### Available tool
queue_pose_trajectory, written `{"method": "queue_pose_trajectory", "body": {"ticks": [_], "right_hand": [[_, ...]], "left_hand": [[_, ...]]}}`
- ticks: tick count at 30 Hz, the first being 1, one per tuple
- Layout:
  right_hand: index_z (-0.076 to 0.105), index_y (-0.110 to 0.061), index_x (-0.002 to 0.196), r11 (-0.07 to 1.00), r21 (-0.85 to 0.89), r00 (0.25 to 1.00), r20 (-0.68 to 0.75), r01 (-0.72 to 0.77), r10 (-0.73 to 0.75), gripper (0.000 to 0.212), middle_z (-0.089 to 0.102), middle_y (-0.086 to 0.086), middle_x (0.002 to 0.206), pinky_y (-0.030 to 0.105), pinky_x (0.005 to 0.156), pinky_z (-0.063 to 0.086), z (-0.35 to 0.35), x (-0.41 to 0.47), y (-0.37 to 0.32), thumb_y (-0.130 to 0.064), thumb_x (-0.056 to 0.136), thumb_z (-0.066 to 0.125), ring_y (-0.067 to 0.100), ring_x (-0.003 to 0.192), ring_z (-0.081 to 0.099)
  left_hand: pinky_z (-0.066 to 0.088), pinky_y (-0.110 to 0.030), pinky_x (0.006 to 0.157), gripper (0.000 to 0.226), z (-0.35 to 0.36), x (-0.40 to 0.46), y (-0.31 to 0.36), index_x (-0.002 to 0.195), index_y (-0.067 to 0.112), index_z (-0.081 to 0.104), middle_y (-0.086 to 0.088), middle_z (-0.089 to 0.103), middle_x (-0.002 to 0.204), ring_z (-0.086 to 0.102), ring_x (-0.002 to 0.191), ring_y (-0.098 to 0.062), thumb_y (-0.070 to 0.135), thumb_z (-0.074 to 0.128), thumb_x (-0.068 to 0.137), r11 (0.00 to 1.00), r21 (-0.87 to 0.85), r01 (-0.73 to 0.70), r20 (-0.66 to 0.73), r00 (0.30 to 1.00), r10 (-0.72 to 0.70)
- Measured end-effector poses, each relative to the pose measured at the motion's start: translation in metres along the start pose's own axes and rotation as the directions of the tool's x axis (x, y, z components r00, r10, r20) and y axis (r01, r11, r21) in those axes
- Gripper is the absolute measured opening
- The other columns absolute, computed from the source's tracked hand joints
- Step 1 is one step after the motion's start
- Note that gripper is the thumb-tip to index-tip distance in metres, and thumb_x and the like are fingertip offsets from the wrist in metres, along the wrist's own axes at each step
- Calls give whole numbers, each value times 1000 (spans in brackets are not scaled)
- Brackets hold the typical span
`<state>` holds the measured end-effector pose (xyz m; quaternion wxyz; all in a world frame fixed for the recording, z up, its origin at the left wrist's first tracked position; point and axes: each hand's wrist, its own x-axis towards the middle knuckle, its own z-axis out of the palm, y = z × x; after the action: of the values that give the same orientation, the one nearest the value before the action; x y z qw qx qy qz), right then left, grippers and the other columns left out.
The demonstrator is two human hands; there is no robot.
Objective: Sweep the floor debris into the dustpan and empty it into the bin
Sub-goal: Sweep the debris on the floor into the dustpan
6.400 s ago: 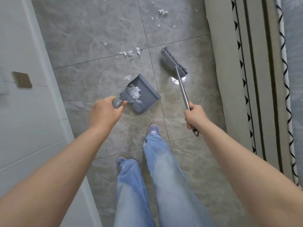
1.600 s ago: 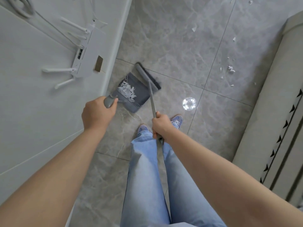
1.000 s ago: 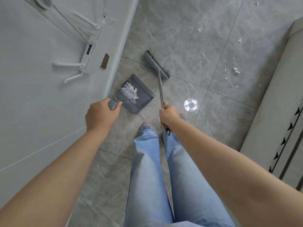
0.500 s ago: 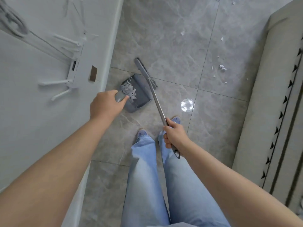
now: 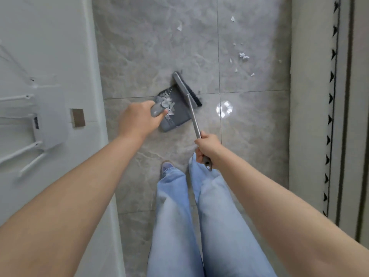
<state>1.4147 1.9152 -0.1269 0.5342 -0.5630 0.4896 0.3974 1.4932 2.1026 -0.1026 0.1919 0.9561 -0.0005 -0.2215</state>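
Note:
My left hand [image 5: 137, 119] grips the handle of a grey dustpan [image 5: 177, 114] that holds white paper scraps near its handle end. My right hand [image 5: 207, 147] grips the metal handle of a grey broom [image 5: 186, 88], whose brush head lies across the dustpan's far edge. Several white paper scraps [image 5: 242, 55] lie on the grey tiled floor beyond and to the right of the broom. One more scrap [image 5: 179, 28] lies farther away. No bin is in view.
A white wall [image 5: 50, 56] with a mounted white router [image 5: 48, 132] and a brown socket plate [image 5: 78, 117] runs along the left. A beige, black-patterned curtain [image 5: 329, 96] hangs on the right. My legs in blue jeans [image 5: 191, 216] stand below.
The view has shifted. The broom head has moved right along the dustpan's far edge, and my right hand has risen slightly. My left hand keeps hold of the dustpan handle.

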Motion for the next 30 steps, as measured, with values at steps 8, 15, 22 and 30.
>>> {"method": "queue_pose_trajectory", "body": {"ticks": [8,15,22,30], "right_hand": [[50,-36,130,910,414,996,69,30,-64,44,27,-1,57,17,36,22,-66,-33,9,-7,100,38,10,42,23],[44,-28,144,927,339,973,-212,164,-94,48,35,4,61,20,36,31,-195,-2,-45,-9,99,43,14,46,29],[44,-28,141,887,442,924,-378,131,52,51,38,1,62,15,39,28,-305,71,-103,-6,96,38,11,41,29],[47,-17,89,886,463,925,-324,-28,199,22,36,3,62,14,39,31,-341,119,-130,-8,97,30,13,37,31]], "left_hand": [[30,-32,55,43,4,38,62,67,19,49,-12,60,70,60,75,-38,55,59,87,997,53,-61,54,997,58],[32,-33,57,40,28,76,146,66,18,49,-16,64,75,61,77,-39,50,62,86,992,25,-121,79,990,119],[32,-31,57,37,48,106,212,76,14,62,-13,65,77,61,78,-36,49,62,87,980,85,-178,82,982,171],[30,-31,55,40,63,119,235,71,13,60,-15,63,67,59,69,-39,49,64,86,972,106,-210,39,978,207]]}}
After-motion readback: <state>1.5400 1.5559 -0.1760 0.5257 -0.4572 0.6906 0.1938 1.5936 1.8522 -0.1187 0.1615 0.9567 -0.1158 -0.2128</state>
